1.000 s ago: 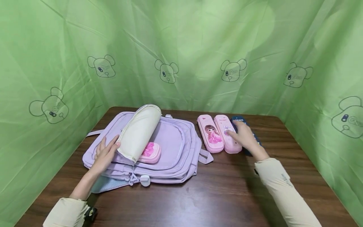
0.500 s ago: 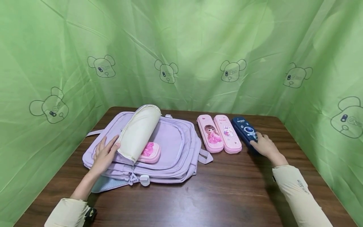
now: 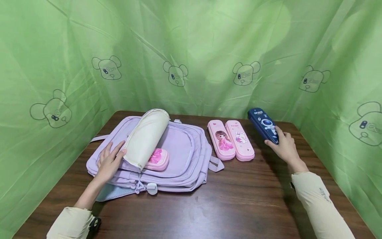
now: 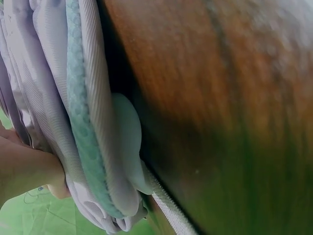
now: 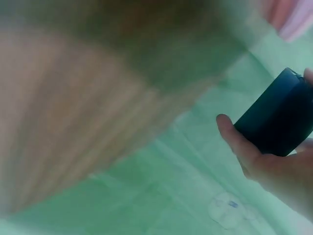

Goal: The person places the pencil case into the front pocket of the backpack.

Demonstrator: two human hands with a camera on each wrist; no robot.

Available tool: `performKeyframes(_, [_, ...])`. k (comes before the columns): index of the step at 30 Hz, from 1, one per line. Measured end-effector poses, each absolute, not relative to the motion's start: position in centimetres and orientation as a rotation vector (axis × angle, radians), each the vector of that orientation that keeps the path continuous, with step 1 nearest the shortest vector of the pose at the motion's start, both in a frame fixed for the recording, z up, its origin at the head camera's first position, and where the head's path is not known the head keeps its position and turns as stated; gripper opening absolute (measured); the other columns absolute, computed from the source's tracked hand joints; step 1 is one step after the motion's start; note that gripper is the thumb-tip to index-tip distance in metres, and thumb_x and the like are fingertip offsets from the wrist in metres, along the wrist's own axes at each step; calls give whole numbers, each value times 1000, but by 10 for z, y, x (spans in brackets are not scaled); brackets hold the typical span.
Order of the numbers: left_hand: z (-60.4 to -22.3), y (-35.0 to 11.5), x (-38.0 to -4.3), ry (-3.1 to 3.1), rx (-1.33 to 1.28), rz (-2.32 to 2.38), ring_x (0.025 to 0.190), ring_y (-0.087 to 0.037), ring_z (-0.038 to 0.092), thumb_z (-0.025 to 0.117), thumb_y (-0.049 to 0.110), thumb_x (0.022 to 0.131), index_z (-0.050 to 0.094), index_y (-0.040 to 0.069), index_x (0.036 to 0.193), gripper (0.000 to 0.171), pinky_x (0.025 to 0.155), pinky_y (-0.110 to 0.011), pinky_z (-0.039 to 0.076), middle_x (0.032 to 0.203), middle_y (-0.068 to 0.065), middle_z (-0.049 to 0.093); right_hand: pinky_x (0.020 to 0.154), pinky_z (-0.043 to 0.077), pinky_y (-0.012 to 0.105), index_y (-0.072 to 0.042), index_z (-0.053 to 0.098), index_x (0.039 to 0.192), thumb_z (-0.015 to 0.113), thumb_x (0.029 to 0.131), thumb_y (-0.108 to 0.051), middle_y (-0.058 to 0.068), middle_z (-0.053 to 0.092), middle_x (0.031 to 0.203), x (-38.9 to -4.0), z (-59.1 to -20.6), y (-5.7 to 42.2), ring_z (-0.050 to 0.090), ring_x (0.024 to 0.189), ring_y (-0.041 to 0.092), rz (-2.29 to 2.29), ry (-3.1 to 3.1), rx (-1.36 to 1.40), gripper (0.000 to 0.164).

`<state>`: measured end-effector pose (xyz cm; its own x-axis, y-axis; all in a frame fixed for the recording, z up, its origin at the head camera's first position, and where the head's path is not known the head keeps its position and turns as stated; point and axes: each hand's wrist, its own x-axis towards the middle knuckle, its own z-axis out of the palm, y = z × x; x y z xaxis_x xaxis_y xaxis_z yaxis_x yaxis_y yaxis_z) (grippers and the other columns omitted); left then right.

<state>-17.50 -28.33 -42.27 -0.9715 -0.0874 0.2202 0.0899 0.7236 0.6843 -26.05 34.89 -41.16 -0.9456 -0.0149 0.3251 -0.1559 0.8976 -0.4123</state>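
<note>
A lilac backpack [image 3: 182, 149] lies flat on the brown table [image 3: 226, 205], its cream-lined front flap [image 3: 147, 136] rolled back. My left hand [image 3: 110, 161] rests on the bag with straight fingers against that flap. A small pink case [image 3: 157, 160] sits in the opened pocket. My right hand [image 3: 283, 146] grips the near end of a dark blue pencil case [image 3: 264, 125] and holds it tilted above the table; the right wrist view shows the same blue pencil case [image 5: 279, 120] between thumb and fingers. The left wrist view shows the backpack's edge [image 4: 73, 117].
Two pink pencil cases [image 3: 231, 139] lie side by side right of the backpack. Green cloth printed with bears [image 3: 191, 56] walls the table at the back and both sides. A white buckle [image 3: 151, 189] hangs at the bag's front edge.
My right hand moved off the pink cases to the blue pencil case, took hold of it and lifted it off the table. The left hand has stayed on the flap.
</note>
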Motion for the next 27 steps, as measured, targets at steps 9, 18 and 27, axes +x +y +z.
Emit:
performKeyframes(9, [-422,-284,-174,-2692,-12,-1074,130,-54,-1,35,44,99,33,11,145,57,92,-73,-3,149,-28,5,77,34,66,-3,28,145,69,84,-34,42,35,121,-262,-377,326,36,105,56,641,-2701,258,80])
performKeyframes(18, [-424,-285,-175,-2696,-9,-1069,131,-54,-1,35,44,99,33,11,145,57,92,-73,-3,149,-29,5,79,35,65,-5,28,145,69,84,-32,40,35,123,-265,-369,307,37,106,53,683,-2704,327,78])
performKeyframes(27, [-423,-285,-176,-2699,-6,-1065,131,-54,-2,34,45,99,33,11,145,58,92,-73,-3,149,-28,5,81,35,64,-6,29,145,69,84,-30,37,36,124,-268,-361,291,39,106,49,701,-2685,375,77])
